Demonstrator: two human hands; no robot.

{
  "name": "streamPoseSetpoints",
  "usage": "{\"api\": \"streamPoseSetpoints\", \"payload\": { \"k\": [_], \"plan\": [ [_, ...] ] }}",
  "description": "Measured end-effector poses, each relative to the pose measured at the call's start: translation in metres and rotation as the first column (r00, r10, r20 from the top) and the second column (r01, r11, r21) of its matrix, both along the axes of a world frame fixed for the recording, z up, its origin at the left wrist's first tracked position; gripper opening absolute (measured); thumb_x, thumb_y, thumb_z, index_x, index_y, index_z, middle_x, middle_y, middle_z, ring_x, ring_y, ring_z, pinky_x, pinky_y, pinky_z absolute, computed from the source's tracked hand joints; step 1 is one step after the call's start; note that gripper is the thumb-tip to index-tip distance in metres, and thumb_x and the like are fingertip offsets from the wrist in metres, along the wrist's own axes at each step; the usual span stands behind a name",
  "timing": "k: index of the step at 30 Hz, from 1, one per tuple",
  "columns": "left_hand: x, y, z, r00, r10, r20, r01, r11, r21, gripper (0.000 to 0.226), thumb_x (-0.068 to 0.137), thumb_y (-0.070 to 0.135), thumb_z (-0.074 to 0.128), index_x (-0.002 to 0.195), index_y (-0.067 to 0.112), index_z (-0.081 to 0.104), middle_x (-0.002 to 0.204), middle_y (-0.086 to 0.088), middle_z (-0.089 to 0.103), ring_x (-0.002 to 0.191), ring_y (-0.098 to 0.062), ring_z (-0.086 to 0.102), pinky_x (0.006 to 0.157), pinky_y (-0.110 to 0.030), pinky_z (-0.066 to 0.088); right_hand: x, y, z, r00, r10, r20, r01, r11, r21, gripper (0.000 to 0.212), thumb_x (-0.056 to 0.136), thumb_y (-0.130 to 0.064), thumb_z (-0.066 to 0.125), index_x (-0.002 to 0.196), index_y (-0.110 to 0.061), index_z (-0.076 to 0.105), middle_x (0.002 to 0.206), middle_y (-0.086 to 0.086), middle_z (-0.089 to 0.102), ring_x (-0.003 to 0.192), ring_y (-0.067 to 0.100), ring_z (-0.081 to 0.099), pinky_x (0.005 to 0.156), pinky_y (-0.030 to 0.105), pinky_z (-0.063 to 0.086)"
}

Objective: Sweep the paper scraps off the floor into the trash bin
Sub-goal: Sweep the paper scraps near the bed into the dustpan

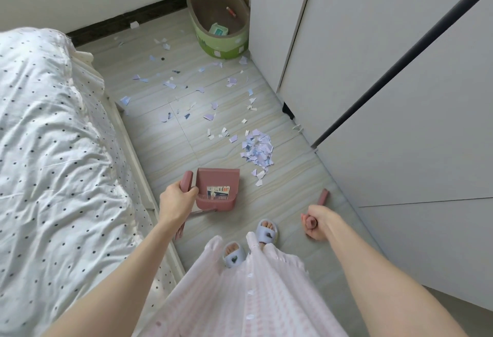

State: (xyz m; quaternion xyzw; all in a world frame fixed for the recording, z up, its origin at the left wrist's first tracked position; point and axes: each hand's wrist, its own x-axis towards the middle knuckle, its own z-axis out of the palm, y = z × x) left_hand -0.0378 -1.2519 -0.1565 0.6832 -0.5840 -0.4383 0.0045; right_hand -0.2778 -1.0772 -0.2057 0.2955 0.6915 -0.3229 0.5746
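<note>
The left hand [176, 199] has its grip wrapped around the pink handle of a dusty-pink plastic dustpan [217, 190], which sits on the pale grey tiled floor [165, 144] in the near middle of the scene, a printed label inside it. The right hand [317, 222] is fisted around a thin pink broom handle [324, 197], of which a short stretch shows just beyond the fist, near the white wardrobe [400, 96] on the right.

Just beyond the dustpan to the right lies a gathered heap of white and lilac paper scraps [257, 150]. More loose scraps [186, 88] are strewn across the floor farther off, up to the skirting board. At the far end, against the wardrobe's side, stands an oval green trash bin [221, 48] with a beige rim, holding a green packet and a small red item. A bed with white dotted bedding [53, 136] fills the left side. The person's two feet in pale blue slippers [234, 255] stand near the bottom centre.
</note>
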Motion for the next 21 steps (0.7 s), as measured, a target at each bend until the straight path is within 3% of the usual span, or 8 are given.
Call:
{"api": "streamPoseSetpoints", "payload": {
  "k": [5,8,10,12,14,16,21],
  "plan": [
    [0.009,-0.021,0.0,1.0,0.009,0.016,-0.009,0.999,-0.033,0.015,0.085,0.015,0.053,0.072,0.009,0.052,0.062,-0.005,0.051,0.066,-0.034,0.066,0.072,-0.044,0.057,0.026,-0.055,0.005,0.997,-0.049,0.052,0.053,0.996,-0.079,0.035,0.098,-0.005,0.019,0.068,-0.002,0.038,0.034,0.008,0.048,0.011,0.006,0.03,0.02,0.007,0.022],
    [0.004,-0.04,-0.002,1.0,0.022,0.019,-0.021,0.999,-0.043,0.012,0.086,0.014,0.053,0.077,0.006,0.054,0.064,-0.006,0.053,0.057,-0.028,0.061,0.065,-0.037,0.053,0.026,-0.097,0.015,0.993,-0.086,0.08,0.097,0.986,-0.133,0.036,0.099,-0.007,0.02,0.068,-0.004,0.038,0.06,0.005,0.045,0.013,0.005,0.035,0.023,0.007,0.025],
    [0.0,-0.052,-0.004,0.999,0.041,0.024,-0.04,0.999,-0.037,0.012,0.086,0.014,0.052,0.076,0.009,0.054,0.064,-0.006,0.053,0.057,-0.027,0.061,0.062,-0.033,0.052,0.023,-0.125,0.019,0.991,-0.097,0.093,0.11,0.982,-0.153,0.037,0.099,-0.007,0.018,0.068,-0.004,0.038,0.064,0.003,0.042,0.014,0.004,0.034,0.024,0.008,0.026],
    [-0.005,-0.068,-0.005,0.997,0.066,0.031,-0.066,0.998,-0.025,0.012,0.087,0.014,0.052,0.076,0.01,0.055,0.064,-0.004,0.053,0.056,-0.027,0.061,0.059,-0.032,0.051,0.02,-0.155,0.018,0.992,-0.084,0.097,0.099,0.981,-0.166,0.036,0.093,-0.001,0.012,0.07,-0.005,0.039,0.059,0.004,0.045,0.015,0.004,0.032,0.024,0.007,0.025],
    [-0.013,-0.089,-0.007,0.996,0.077,0.04,-0.076,0.997,-0.021,0.012,0.087,0.014,0.052,0.075,0.011,0.054,0.063,-0.004,0.053,0.057,-0.027,0.061,0.063,-0.036,0.054,0.013,-0.189,0.018,0.992,-0.045,0.114,0.066,0.98,-0.186,0.034,0.082,0.007,0.012,0.069,-0.008,0.039,0.041,0.003,0.048,0.015,0.004,0.03,0.026,0.006,0.024],
    [-0.021,-0.108,-0.007,0.996,0.081,0.045,-0.081,0.997,-0.018,0.014,0.087,0.014,0.053,0.073,0.014,0.053,0.064,-0.004,0.054,0.059,-0.027,0.061,0.067,-0.039,0.055,0.001,-0.215,0.022,0.985,-0.017,0.174,0.053,0.978,-0.203,0.032,0.087,0.004,0.02,0.066,-0.013,0.038,0.028,0.001,0.043,0.015,0.005,0.032,0.024,0.008,0.024],
    [-0.041,-0.147,-0.01,0.993,0.104,0.059,-0.104,0.995,-0.007,0.007,0.087,0.013,0.053,0.083,0.01,0.057,0.067,-0.005,0.055,0.068,-0.033,0.065,0.07,-0.04,0.055,-0.033,-0.26,0.017,0.972,0.001,0.237,0.062,0.964,-0.258,0.032,0.095,-0.009,0.026,0.064,-0.015,0.031,0.027,-0.001,0.037,0.015,0.005,0.032,0.02,0.009,0.023]
  ]
}}
